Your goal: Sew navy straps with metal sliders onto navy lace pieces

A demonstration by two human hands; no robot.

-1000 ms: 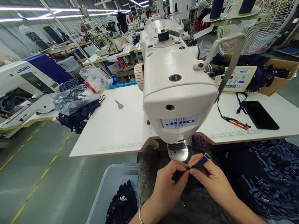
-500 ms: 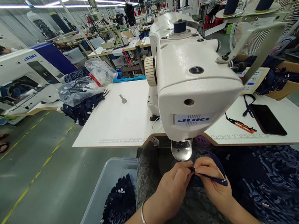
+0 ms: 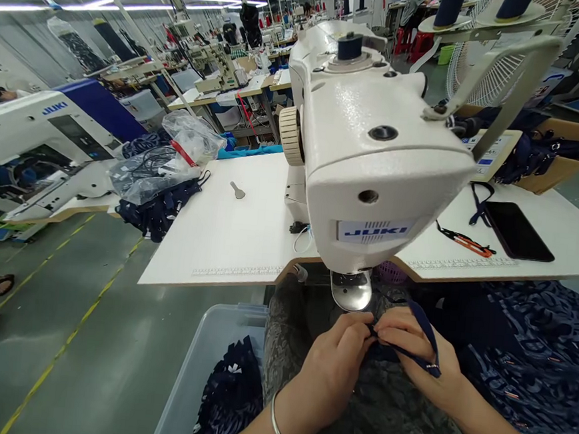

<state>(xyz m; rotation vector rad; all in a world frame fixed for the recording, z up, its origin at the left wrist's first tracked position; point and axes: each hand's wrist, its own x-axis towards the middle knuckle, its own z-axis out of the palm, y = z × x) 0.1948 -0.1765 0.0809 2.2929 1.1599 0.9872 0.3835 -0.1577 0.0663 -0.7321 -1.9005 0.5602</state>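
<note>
Navy strap has moved up over right hand, making loop. Fingertips of left hand and right hand pinch its left part.

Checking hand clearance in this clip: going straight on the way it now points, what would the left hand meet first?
Probably the right hand, which is just ahead of the left hand at the navy strap both hold. Depth is hard to judge from this single view.

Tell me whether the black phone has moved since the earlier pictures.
No. The black phone keeps its place beside the end of the right-hand ruler markings on the white tabletop.
</note>
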